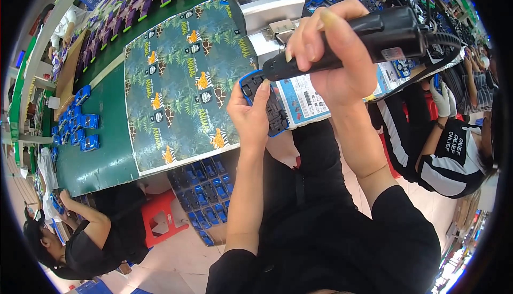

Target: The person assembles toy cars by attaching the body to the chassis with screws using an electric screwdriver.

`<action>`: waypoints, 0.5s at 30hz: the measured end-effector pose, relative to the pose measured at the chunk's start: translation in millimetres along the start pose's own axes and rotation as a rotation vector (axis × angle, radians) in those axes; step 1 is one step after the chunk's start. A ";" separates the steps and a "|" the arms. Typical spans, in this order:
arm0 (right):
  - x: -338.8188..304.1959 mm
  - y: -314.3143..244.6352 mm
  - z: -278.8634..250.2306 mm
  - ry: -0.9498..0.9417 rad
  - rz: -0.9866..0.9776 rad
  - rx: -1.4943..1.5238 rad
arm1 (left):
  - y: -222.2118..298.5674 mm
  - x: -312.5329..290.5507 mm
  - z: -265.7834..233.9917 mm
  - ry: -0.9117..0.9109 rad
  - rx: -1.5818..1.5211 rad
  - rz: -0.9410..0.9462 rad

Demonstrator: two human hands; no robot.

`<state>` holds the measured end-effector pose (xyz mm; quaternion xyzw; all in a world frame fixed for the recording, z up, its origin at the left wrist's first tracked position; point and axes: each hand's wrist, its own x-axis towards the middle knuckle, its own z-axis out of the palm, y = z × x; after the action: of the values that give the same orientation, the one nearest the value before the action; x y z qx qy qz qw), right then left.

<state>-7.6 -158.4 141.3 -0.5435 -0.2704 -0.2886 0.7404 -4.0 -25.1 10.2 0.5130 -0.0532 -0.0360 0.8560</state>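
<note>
My left hand is closed around a blue toy car, thumb on top. The car is turned over, so its black underside faces up. A black electric screwdriver lies in the grip of my right hand, fingers wrapped over its body. Its narrow front end points left and meets the car's underside near my left thumb; the exact tip is hard to make out. Just beyond both hands stands a grey metal screw feeder.
A patterned sheet covers the green bench. Blue toy cars sit in a group at left; more fill a box below the edge. Purple-green parts line the far side. Co-workers sit left and right; a red stool stands lower left.
</note>
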 end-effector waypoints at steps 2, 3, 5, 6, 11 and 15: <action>-0.9 -1.5 5.0 -0.001 0.039 -0.033 | -0.4 -0.4 -0.6 0.007 -0.003 -0.002; -2.3 -0.9 6.9 0.012 0.068 -0.080 | -0.3 -0.5 0.4 0.008 -0.008 -0.009; -3.3 3.1 8.9 0.010 0.081 -0.110 | 1.7 -0.3 2.8 0.012 -0.010 -0.014; -4.2 4.4 9.6 0.012 0.087 -0.109 | 3.2 -1.2 3.3 0.021 -0.009 -0.018; -9.7 15.1 9.9 -0.073 0.053 -0.282 | 1.0 0.3 2.6 0.022 -0.002 0.032; -7.7 18.0 10.9 -0.107 0.053 -0.285 | -2.7 2.4 -0.6 0.025 0.036 0.081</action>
<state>-0.8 -142.5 127.0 -0.6648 -0.2511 -0.2751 0.6476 -1.7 -26.2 7.7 0.5261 -0.0639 0.0058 0.8480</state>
